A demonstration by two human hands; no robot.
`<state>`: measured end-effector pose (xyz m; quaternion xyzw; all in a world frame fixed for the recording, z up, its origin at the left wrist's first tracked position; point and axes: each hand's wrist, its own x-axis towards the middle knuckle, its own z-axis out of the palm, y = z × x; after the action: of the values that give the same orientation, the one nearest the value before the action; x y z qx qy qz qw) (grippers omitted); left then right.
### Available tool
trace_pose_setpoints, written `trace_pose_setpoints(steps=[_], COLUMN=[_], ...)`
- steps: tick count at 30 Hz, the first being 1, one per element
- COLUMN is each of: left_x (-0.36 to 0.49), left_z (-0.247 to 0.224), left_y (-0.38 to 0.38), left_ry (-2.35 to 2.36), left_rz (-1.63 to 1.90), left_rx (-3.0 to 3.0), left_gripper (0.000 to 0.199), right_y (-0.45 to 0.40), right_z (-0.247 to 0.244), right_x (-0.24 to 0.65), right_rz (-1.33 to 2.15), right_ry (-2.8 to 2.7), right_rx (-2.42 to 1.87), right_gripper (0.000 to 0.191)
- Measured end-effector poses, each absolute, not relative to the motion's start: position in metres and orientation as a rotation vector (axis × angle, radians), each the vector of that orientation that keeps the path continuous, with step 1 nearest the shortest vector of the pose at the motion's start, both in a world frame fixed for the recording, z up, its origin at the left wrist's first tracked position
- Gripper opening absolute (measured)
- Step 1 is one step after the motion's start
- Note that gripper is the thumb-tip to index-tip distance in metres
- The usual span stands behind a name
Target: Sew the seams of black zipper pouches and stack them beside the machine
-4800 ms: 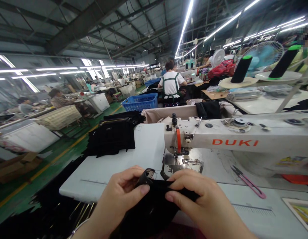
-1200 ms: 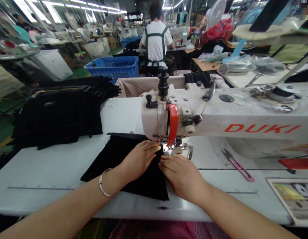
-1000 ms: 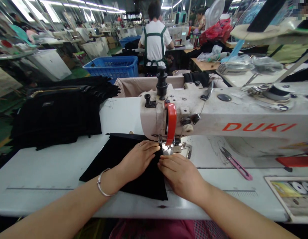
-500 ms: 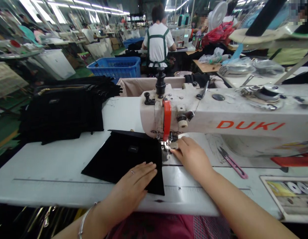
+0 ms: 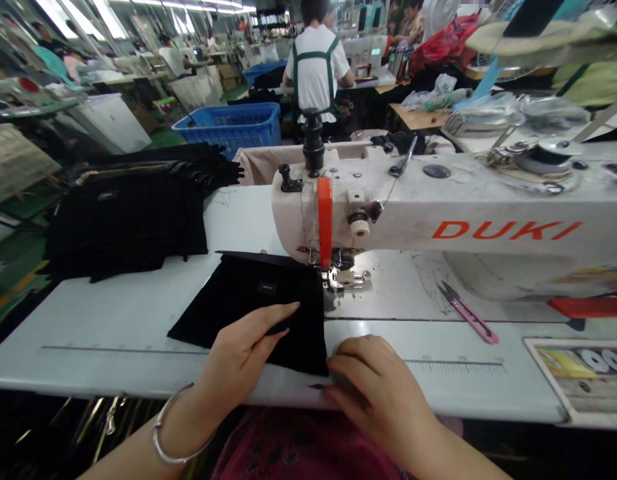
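Note:
A black fabric piece point(image 5: 288, 327) with a small dark label lies flat on the sewing machine bed, its right edge running up to the presser foot point(image 5: 333, 280). My left hand point(image 5: 243, 353) rests over its near part, fingers stretched out and thumb apart from them. At the near right corner is my right hand point(image 5: 378, 393), fingers bent and fingertips at the fabric's edge. A gap shows between its thumb and forefinger. The white sewing machine point(image 5: 388, 200) stands over the far right edge of the piece.
Stacked black fabric pieces point(image 5: 128, 220) lie at the left of the table. Pink-handled thread snips point(image 5: 471, 317) rest right of the needle area. Behind the machine are a blue basket point(image 5: 228, 127) and a co-worker point(image 5: 316, 67) seated facing away.
My right hand has moved from beside the presser foot toward me, to the fabric's near corner. My left hand has shifted slightly left and turned, thumb now spread. The view has tilted down slightly.

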<state>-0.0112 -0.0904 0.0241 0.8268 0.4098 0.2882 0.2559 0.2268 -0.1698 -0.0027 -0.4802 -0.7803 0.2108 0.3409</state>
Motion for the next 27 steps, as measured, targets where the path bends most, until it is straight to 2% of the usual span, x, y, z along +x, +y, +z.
trace_pose_setpoints(steps=[6,11,21,23,27], left_x=[-0.011,-0.015,0.006,0.007,0.004], left_z=[0.022,0.026,0.027,0.024,0.022], left_y=[-0.090,-0.086,-0.094,-0.095,-0.093], left_ry=[1.094,1.101,0.596,0.602,0.642], left_rz=[0.803,0.798,0.269,0.304,0.605], left_rx=[2.291,2.363,3.036,3.027,2.927], left_gripper=[0.035,0.037,0.038,0.037,0.038], right_y=[-0.165,-0.162,-0.164,-0.165,-0.166], right_z=[-0.005,-0.006,-0.015,-0.014,-0.015], right_x=[0.222,0.223,0.219,0.219,0.220], right_rz=[0.470,0.322,0.443,0.435,0.444], right_ry=[-2.008,-2.073,-2.079,-2.090,-2.096], right_rx=[-1.176,-1.025,-1.087,-1.076,-1.059], right_gripper=[0.010,0.019,0.011,0.012,0.013])
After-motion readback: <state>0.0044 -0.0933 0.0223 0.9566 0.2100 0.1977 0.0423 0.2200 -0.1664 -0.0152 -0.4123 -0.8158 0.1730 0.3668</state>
